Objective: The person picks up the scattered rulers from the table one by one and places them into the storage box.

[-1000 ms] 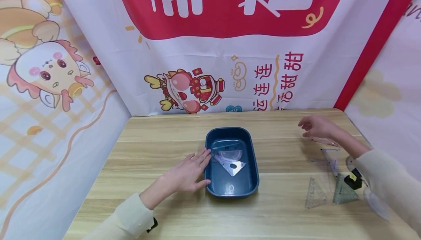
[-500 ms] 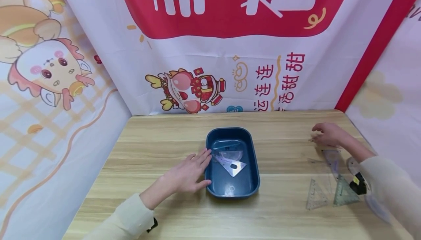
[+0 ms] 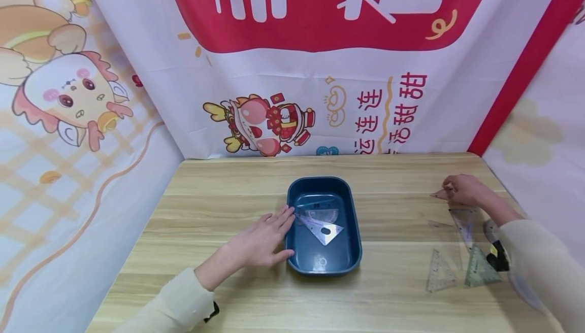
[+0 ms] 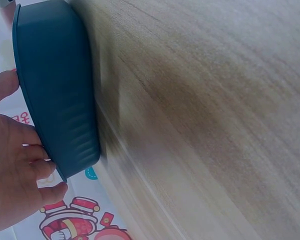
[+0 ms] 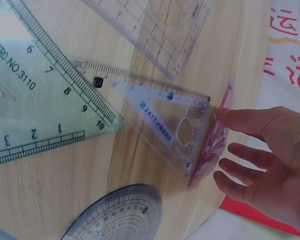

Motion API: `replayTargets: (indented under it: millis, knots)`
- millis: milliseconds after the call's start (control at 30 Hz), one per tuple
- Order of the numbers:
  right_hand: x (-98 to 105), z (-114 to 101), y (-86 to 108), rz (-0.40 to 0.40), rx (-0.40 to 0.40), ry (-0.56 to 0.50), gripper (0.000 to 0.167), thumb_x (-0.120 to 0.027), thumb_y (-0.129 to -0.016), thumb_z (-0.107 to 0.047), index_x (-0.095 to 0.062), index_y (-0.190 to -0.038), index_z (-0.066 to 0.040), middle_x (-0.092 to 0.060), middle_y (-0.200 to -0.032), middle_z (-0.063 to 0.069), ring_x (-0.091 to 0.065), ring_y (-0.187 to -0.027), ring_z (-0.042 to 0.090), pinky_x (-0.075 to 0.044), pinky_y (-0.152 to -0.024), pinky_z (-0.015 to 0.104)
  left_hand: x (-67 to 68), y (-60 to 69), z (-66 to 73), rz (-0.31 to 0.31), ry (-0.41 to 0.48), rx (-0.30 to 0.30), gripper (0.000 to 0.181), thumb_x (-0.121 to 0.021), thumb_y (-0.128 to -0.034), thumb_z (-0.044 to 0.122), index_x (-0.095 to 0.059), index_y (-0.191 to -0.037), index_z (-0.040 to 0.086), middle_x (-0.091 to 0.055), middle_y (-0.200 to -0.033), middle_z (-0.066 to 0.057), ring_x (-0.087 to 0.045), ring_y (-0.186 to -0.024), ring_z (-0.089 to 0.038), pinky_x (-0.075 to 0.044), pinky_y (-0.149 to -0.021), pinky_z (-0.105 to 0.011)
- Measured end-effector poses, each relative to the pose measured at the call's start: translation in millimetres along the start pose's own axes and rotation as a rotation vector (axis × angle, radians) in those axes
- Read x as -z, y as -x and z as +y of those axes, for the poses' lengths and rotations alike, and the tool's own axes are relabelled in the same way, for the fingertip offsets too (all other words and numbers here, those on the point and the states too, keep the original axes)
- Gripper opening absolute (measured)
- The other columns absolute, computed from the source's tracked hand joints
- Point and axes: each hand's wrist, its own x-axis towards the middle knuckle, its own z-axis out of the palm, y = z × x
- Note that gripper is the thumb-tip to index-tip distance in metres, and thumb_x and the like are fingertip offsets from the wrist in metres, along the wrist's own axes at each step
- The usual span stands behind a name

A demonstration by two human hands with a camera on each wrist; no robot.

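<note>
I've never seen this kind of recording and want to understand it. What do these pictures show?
No machine here: these are a person's two bare hands. The widest picture is taken from the head, looking forward and down; the other two come from cameras on the left and right wrists. On the wooden table stands a blue tray with a see-through set square and a protractor inside. The left hand rests against the tray. To the right lie more drawing tools, including a green set square. Beyond them, the right hand has a pink set square in its grip.
</note>
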Motion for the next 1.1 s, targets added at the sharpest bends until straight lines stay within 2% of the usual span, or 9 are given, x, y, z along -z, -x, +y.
replayTargets:
  millis: [133, 300, 600, 767, 933, 1100]
  knots:
    - [0, 4, -2.8, -0.014, 0.006, 0.002, 0.042, -0.078, -0.071, -0.005, -0.064, -0.106, 0.013, -0.068, -0.085, 0.015, -0.064, -0.084, 0.036, -0.053, -0.078, 0.055, 0.6, -0.8, -0.2, -0.003, -0.004, 0.001, 0.085, -0.046, -0.0965, 0.063, -0.030, -0.156, 0.005, -0.020, -0.167, -0.013, -0.018, -0.155, -0.031, -0.034, -0.118, -0.054]
    - [0, 4, -5.3, 0.002, 0.032, 0.025, 0.030, -0.077, -0.072, -0.003, -0.066, -0.097, 0.009, -0.066, -0.080, 0.010, -0.061, -0.076, 0.026, -0.053, -0.071, 0.049, 1.9, -0.3, 0.3, -0.003, 0.002, 0.003, 0.085, -0.046, -0.0968, 0.062, -0.030, -0.156, 0.005, -0.020, -0.167, -0.013, -0.018, -0.155, -0.031, -0.034, -0.118, -0.055]
    - [-5, 4, -5.7, 0.027, 0.130, 0.096, 0.015, -0.077, -0.077, -0.005, -0.066, -0.086, 0.000, -0.063, -0.078, 0.008, -0.058, -0.071, 0.022, -0.053, -0.066, 0.044, 2.6, -0.3, 1.4, -0.015, 0.003, 0.008, 0.085, -0.046, -0.0968, 0.063, -0.030, -0.156, 0.005, -0.020, -0.167, -0.013, -0.016, -0.156, -0.030, -0.034, -0.118, -0.054]
    - [-9, 6, -4.0, 0.002, 0.126, 0.107, 0.015, -0.076, -0.078, -0.008, -0.064, -0.085, -0.004, -0.062, -0.079, 0.006, -0.057, -0.073, 0.020, -0.052, -0.066, 0.041, 1.1, 0.2, 3.2, -0.027, 0.015, 0.006, 0.084, -0.046, -0.0971, 0.062, -0.030, -0.156, 0.005, -0.018, -0.167, -0.013, -0.015, -0.156, -0.029, -0.034, -0.118, -0.054]
    - [-10, 6, -3.0, 0.001, 0.118, 0.100, 0.019, -0.077, -0.075, -0.008, -0.063, -0.087, -0.004, -0.061, -0.079, 0.004, -0.055, -0.072, 0.018, -0.050, -0.064, 0.037, 1.5, 0.2, 3.3, -0.024, 0.019, 0.007, 0.084, -0.046, -0.0973, 0.062, -0.029, -0.156, 0.005, -0.018, -0.167, -0.013, -0.015, -0.156, -0.030, -0.033, -0.118, -0.054]
    - [-12, 7, -3.6, 0.054, 0.111, 0.101, 0.018, -0.072, -0.074, -0.007, -0.059, -0.085, -0.003, -0.057, -0.073, 0.001, -0.050, -0.066, 0.016, -0.045, -0.059, 0.033, 3.0, 0.2, 2.3, -0.026, 0.019, 0.012, 0.084, -0.046, -0.0975, 0.062, -0.029, -0.157, 0.005, -0.018, -0.167, -0.013, -0.014, -0.156, -0.030, -0.033, -0.118, -0.055]
